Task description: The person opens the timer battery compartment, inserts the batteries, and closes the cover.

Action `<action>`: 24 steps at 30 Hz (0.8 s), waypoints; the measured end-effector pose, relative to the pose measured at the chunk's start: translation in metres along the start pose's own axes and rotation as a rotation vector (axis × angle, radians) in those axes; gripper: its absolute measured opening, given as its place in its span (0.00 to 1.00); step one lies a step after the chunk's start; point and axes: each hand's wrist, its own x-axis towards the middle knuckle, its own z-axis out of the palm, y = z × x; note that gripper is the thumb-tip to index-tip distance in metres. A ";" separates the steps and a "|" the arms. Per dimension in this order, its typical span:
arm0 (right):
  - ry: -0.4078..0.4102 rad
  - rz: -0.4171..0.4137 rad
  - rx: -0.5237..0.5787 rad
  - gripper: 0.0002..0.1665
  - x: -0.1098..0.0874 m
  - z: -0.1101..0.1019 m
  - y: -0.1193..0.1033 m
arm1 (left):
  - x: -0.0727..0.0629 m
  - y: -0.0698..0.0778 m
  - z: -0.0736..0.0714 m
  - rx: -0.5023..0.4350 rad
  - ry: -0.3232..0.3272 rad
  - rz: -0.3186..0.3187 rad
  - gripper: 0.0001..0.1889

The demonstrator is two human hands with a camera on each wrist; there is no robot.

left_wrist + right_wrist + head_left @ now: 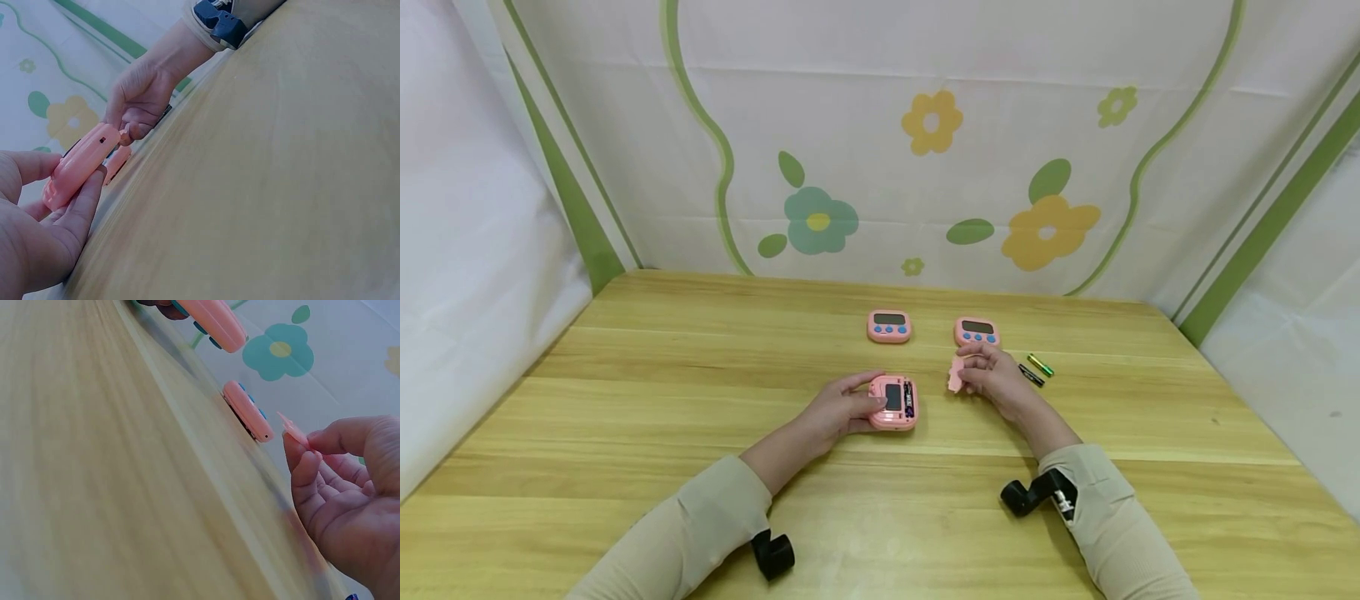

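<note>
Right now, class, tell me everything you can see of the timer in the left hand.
The timer is pink, rounded and plastic-looking. Its back faces up, showing a dark panel and an uncovered slot with something dark inside; blue buttons show underneath in the right wrist view. The left hand grips it over the table, thumb on top, fingers beneath.

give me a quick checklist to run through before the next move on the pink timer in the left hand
1. Pink timer gripped by the left hand: ok
2. Battery compartment uncovered and facing up: ok
3. Battery cover pinched in the right hand, apart from the timer: ok
4. Battery seated properly in the compartment: cannot tell, too small to make out
5. No loose batteries on the table: not ok, a green battery and a black battery lie near the right hand
</note>
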 end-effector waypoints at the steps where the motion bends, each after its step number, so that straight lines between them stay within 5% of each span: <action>1: -0.004 -0.002 -0.007 0.21 0.000 0.000 0.000 | 0.000 0.000 0.000 -0.001 -0.001 -0.003 0.27; 17: -0.202 0.006 -0.034 0.21 -0.009 0.025 -0.013 | 0.000 -0.002 -0.002 0.004 -0.011 0.013 0.27; 24: -0.221 0.005 -0.020 0.22 -0.015 0.040 -0.019 | -0.001 -0.001 0.000 0.008 -0.002 0.010 0.27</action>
